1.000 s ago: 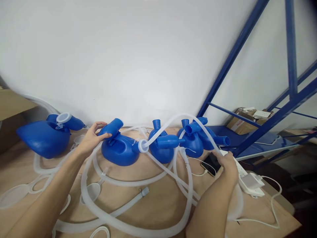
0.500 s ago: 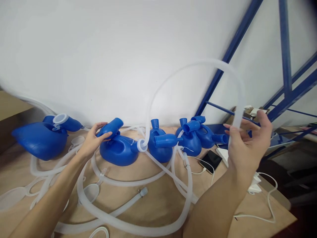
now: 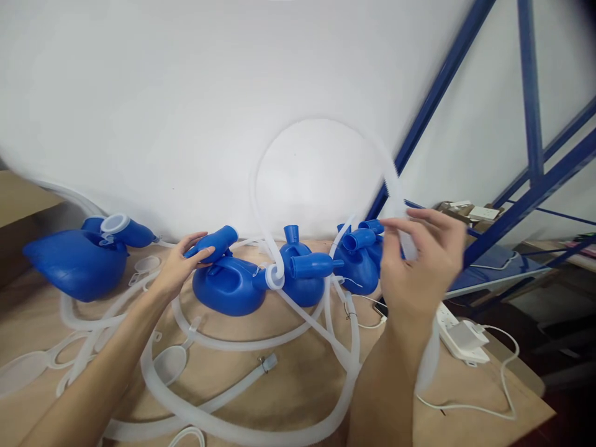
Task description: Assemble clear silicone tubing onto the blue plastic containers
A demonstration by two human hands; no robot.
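Observation:
My left hand (image 3: 189,256) is closed around a blue tubular mouthpiece (image 3: 221,241) on top of a blue plastic urinal bottle (image 3: 233,301). A translucent hose (image 3: 321,121) starts at the white ring cap (image 3: 274,277) on this bottle's spout and arches up against the wall. It comes down into my right hand (image 3: 421,248), whose fingers are closed on it and slightly blurred. Below that hand, more hose (image 3: 431,360) shows behind my forearm. To the right stands another blue bottle (image 3: 302,292) with a tubular mouthpiece (image 3: 311,266) lying across it.
A large blue bottle (image 3: 77,264) sits at the left, beside a cardboard box (image 3: 23,198). More bottles (image 3: 358,267) are behind my right hand. Hose coils (image 3: 251,434) and white caps (image 3: 170,363) lie on the table. A power strip (image 3: 460,338) and blue rack (image 3: 531,93) are at the right.
My right hand has moved left with the hose, and the arch has become lower and rounder. The bottle under my left hand has shifted slightly to the right.

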